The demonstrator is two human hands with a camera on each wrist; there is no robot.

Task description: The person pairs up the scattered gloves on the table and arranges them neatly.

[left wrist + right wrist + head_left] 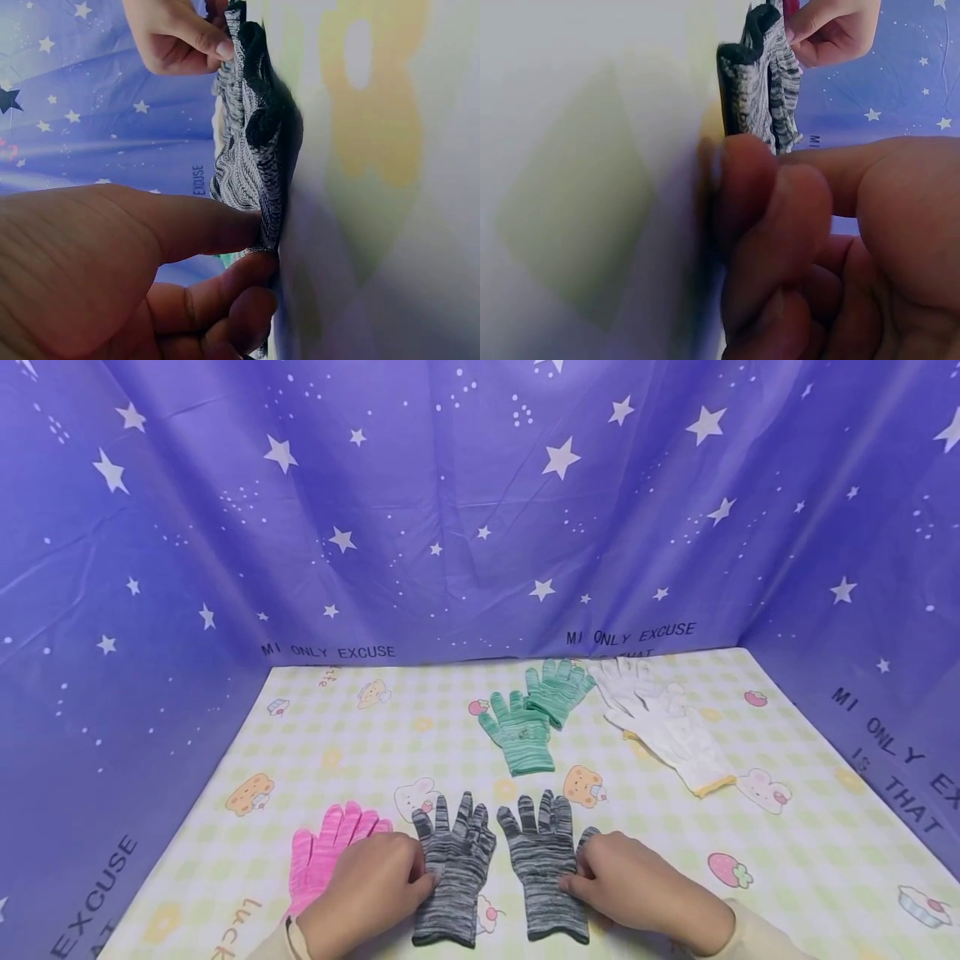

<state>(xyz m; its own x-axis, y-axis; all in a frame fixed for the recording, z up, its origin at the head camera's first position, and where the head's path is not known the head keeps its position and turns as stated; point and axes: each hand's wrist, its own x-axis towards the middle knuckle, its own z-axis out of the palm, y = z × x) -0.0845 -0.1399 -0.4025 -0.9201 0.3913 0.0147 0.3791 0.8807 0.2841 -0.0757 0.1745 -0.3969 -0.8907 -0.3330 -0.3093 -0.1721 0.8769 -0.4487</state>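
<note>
Two black-and-grey knit gloves lie side by side at the front of the table, fingers pointing away. My left hand (375,881) pinches the outer edge of the left grey glove (453,885) between thumb and fingers; the left wrist view shows its cuff (262,82) slightly raised. Along the outer edge of the right grey glove (550,881), near its thumb, my right hand (633,885) pinches the fabric. In the right wrist view, curled fingers (780,225) partly hide that glove (742,94). A pink glove (337,839) lies partly hidden behind my left hand and forearm.
Farther back, two green gloves (521,739) overlap a little. Right of them lie white gloves (678,735) with yellow-orange cuff edges. A checked cloth (300,735) with cartoon prints covers the table, and a purple starry curtain (450,568) encloses its back and sides.
</note>
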